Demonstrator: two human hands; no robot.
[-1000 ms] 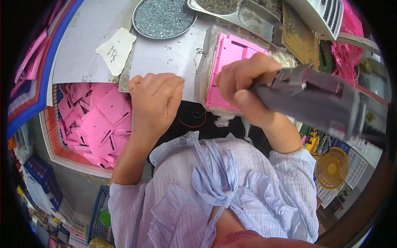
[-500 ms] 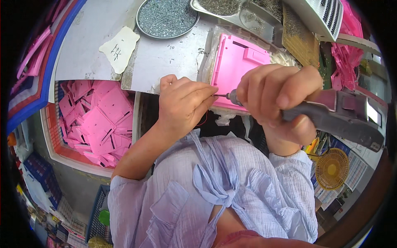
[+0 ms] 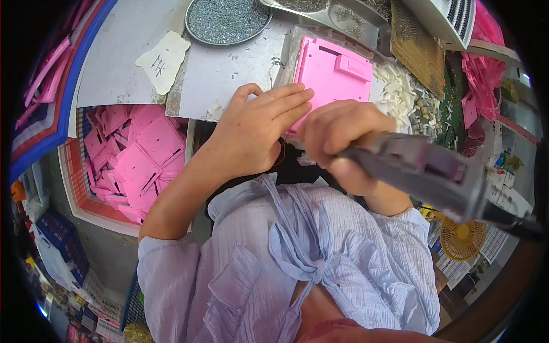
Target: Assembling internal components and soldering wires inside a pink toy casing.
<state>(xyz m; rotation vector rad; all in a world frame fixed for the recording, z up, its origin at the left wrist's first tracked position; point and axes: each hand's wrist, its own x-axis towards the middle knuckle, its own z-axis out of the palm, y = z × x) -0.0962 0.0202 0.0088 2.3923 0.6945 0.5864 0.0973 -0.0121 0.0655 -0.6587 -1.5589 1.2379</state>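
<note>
My right hand [image 3: 346,143] is wrapped around a dark grey electric screwdriver [image 3: 423,171] with a cord at its rear end. The tool is tilted and blurred, and its bit is hidden behind my fingers. A pink plastic panel [image 3: 326,74] with a slot and a raised block lies in front of me, its near right part covered by the right hand. My left hand [image 3: 251,126] rests with outstretched fingers on the panel's near left edge. The thumb points down beside that edge, and I see nothing held in this hand.
A round metal dish of screws [image 3: 229,23] and a metal tray [image 3: 349,20] stand at the back. White plastic pieces [image 3: 397,86] lie right of the panel. A crate of pink parts [image 3: 137,166] is at left, near a torn paper piece [image 3: 164,63].
My left fingers have gone from a pinch at the screwdriver's bit to lying stretched on the panel. The right hand has shifted left, and the screwdriver has tilted, its rear end lower.
</note>
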